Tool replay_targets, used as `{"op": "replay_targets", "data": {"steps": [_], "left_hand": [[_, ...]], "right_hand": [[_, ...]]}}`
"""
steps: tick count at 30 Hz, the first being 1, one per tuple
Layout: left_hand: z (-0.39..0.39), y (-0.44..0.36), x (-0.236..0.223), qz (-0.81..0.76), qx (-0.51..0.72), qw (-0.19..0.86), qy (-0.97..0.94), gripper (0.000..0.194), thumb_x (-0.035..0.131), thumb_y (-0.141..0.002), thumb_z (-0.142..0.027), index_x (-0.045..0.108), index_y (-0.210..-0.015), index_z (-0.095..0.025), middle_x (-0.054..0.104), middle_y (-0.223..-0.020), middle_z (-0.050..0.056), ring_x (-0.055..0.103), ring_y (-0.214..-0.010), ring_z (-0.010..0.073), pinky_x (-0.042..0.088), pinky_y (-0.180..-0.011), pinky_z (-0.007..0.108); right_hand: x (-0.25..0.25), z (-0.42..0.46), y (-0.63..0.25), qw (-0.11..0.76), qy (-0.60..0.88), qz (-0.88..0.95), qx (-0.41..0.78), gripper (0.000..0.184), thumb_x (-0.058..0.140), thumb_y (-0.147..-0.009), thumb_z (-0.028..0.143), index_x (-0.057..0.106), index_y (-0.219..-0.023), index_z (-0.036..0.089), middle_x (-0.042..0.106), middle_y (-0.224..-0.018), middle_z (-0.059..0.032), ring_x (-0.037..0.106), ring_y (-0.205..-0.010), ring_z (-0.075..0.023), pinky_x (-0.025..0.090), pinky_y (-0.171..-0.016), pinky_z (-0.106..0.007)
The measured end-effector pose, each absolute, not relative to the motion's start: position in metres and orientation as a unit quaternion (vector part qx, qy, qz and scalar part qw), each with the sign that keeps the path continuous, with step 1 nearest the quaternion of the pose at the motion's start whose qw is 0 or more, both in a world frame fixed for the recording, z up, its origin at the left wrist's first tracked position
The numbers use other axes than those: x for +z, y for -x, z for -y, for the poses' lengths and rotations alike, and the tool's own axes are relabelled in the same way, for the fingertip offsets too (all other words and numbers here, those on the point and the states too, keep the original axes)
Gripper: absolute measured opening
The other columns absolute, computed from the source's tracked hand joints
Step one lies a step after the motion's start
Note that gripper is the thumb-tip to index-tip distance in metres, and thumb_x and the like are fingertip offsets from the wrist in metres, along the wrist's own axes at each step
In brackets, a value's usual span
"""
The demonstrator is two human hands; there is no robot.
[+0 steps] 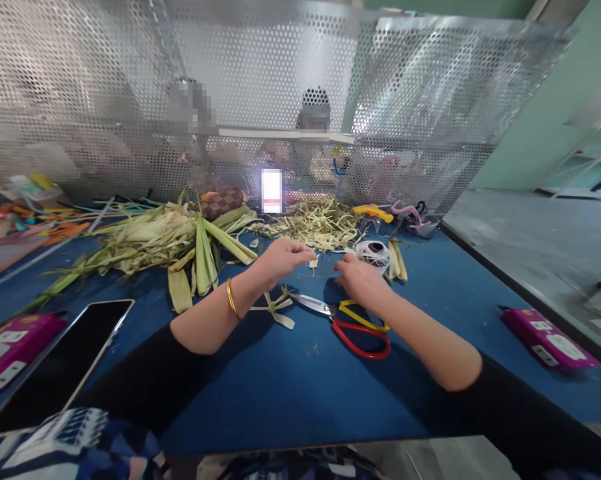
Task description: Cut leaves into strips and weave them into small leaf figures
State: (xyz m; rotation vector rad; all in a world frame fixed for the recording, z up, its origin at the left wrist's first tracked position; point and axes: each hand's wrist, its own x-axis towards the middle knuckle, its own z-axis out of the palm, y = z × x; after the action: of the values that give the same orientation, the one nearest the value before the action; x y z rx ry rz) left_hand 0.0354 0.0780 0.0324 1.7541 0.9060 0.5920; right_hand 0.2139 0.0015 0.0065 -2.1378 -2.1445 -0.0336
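Note:
My left hand (283, 260) reaches in above the table's middle, its fingers pinched together at a small pale piece of corn husk (313, 263). Opposite it, my right hand (359, 275) has its fingers curled in; whatever they hold is too small to make out. Just beyond the right hand sits a ball of white thread (374, 253). Beneath my hands lie scissors (325, 308) with one red and one yellow handle, blades pointing left. By the blade tips is a small knotted figure of husk strips (274, 308).
A heap of corn husks (155, 233) lies back left, and shredded husk (320, 223) back centre. A yellow-handled tool (373, 213) is behind the thread. A phone (60, 360) and purple packs (547, 338) flank me. A perforated metal screen (270, 73) borders the far side; people sit beyond it.

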Motion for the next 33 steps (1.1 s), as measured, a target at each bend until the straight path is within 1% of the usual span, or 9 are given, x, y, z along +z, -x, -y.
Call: {"op": "replay_targets", "data": {"steps": [3,8,11,16,19,22,28,30,33], "left_hand": [[-0.077,-0.030,0.036,-0.393,0.261,0.594,-0.652,0.016,0.061,-0.075,-0.031,0.067,-0.074,-0.016,0.069,-0.084,0.005,0.062,-0.083,0.0132,0.045,-0.075,0.024],[-0.077,-0.031,0.036,-0.382,0.245,0.620,-0.640,0.013,0.062,-0.076,-0.028,0.066,-0.071,-0.016,0.068,-0.080,0.004,0.062,-0.082,0.0118,0.045,-0.071,0.022],[-0.079,-0.031,0.033,-0.391,0.239,0.627,-0.631,0.014,0.062,-0.076,-0.026,0.067,-0.069,-0.016,0.068,-0.078,0.005,0.062,-0.080,0.0124,0.045,-0.068,0.023],[-0.082,-0.032,0.029,-0.415,0.242,0.633,-0.607,0.011,0.065,-0.074,-0.024,0.067,-0.068,-0.015,0.068,-0.083,0.006,0.062,-0.075,0.0128,0.042,-0.060,0.023],[-0.083,-0.033,0.027,-0.420,0.231,0.642,-0.598,0.011,0.064,-0.075,-0.022,0.067,-0.068,-0.014,0.068,-0.082,0.005,0.061,-0.069,0.0116,0.039,-0.056,0.022],[-0.084,-0.033,0.022,-0.416,0.194,0.677,-0.576,0.011,0.065,-0.074,-0.020,0.067,-0.065,-0.014,0.065,-0.071,0.003,0.058,-0.061,0.0100,0.038,-0.055,0.023],[-0.083,-0.036,0.012,-0.390,0.106,0.736,-0.543,0.021,0.065,-0.076,-0.019,0.061,-0.057,-0.012,0.051,-0.049,-0.002,0.042,-0.045,0.0064,0.033,-0.048,0.022],[-0.084,-0.037,0.010,-0.378,0.073,0.763,-0.519,0.020,0.065,-0.078,-0.021,0.062,-0.060,-0.012,0.050,-0.049,-0.002,0.041,-0.044,0.0063,0.036,-0.049,0.022],[-0.087,-0.036,0.009,-0.365,0.063,0.794,-0.481,0.017,0.062,-0.081,-0.022,0.065,-0.067,-0.012,0.055,-0.055,-0.001,0.046,-0.048,0.0073,0.043,-0.055,0.021]], "right_hand": [[-0.011,-0.019,-0.213,0.065,0.726,0.685,0.006,0.013,0.060,-0.083,0.018,0.064,-0.096,0.017,0.061,-0.100,-0.0085,0.061,-0.084,-0.0175,0.041,-0.071,-0.024],[-0.022,-0.027,-0.215,0.088,0.733,0.674,0.016,0.008,0.055,-0.087,0.020,0.062,-0.086,0.018,0.060,-0.096,-0.0075,0.060,-0.081,-0.0165,0.040,-0.068,-0.024],[-0.021,-0.024,-0.215,0.106,0.726,0.679,0.017,0.010,0.049,-0.089,0.020,0.059,-0.088,0.018,0.062,-0.096,-0.0072,0.060,-0.079,-0.0155,0.039,-0.065,-0.024],[-0.016,-0.016,-0.213,0.122,0.706,0.697,0.014,0.017,0.036,-0.093,0.016,0.052,-0.097,0.018,0.066,-0.073,-0.0019,0.060,-0.065,-0.0142,0.036,-0.058,-0.023],[-0.012,-0.007,-0.204,0.111,0.680,0.724,-0.013,0.016,0.038,-0.091,0.014,0.053,-0.098,0.017,0.067,-0.074,-0.0044,0.059,-0.064,-0.0168,0.032,-0.055,-0.025],[-0.008,0.004,-0.191,0.093,0.632,0.768,-0.040,0.017,0.039,-0.091,0.013,0.055,-0.095,0.015,0.067,-0.077,-0.0075,0.059,-0.069,-0.0195,0.033,-0.058,-0.028],[-0.009,0.020,-0.170,0.081,0.522,0.845,-0.081,0.022,0.036,-0.094,0.014,0.058,-0.094,0.014,0.065,-0.087,-0.0113,0.057,-0.084,-0.0220,0.039,-0.076,-0.032],[-0.011,0.024,-0.167,0.092,0.470,0.870,-0.114,0.026,0.032,-0.096,0.014,0.058,-0.097,0.013,0.065,-0.088,-0.0116,0.057,-0.086,-0.0218,0.040,-0.078,-0.033],[-0.008,0.030,-0.170,0.109,0.429,0.887,-0.133,0.029,0.031,-0.097,0.015,0.060,-0.092,0.015,0.064,-0.082,-0.0082,0.057,-0.080,-0.0195,0.042,-0.076,-0.031]]}}
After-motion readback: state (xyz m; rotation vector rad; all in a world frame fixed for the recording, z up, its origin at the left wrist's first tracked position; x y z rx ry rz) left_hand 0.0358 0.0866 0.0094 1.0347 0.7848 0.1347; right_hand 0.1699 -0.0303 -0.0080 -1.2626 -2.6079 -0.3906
